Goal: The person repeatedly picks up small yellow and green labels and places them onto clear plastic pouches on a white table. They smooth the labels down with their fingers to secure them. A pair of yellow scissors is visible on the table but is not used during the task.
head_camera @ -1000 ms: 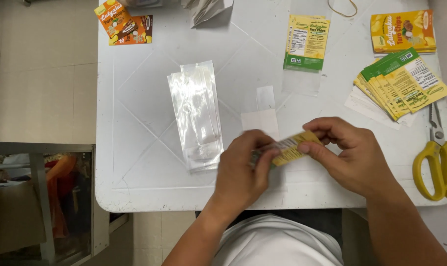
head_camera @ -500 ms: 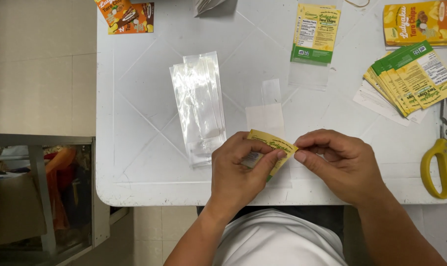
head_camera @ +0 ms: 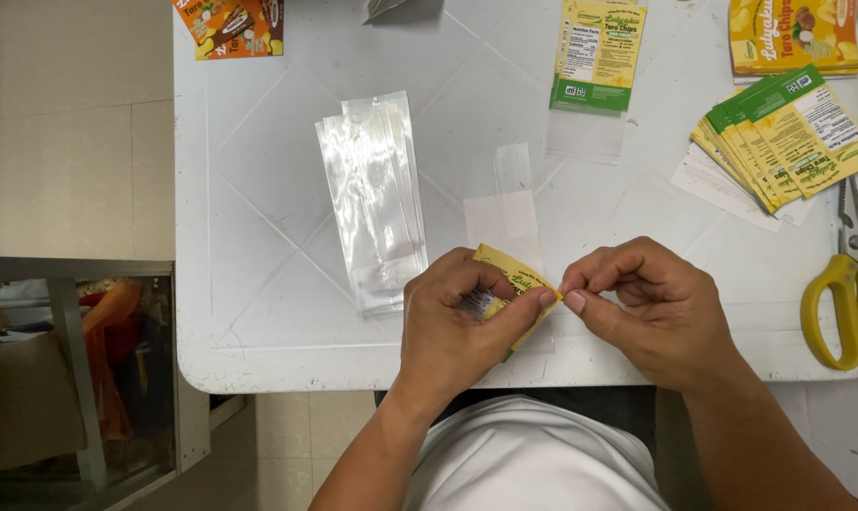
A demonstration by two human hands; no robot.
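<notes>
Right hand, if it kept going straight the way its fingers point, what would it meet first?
The right hand points leftward, pinching the edge of the yellow label. Going on, it would most likely meet the left hand's fingers holding that label, almost touching already.

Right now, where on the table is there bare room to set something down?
Bare patch: left part of the white table, between its left edge and the clear bags. Crowded: the right side, with fanned labels and yellow scissors, and the front edge under both hands.
</notes>
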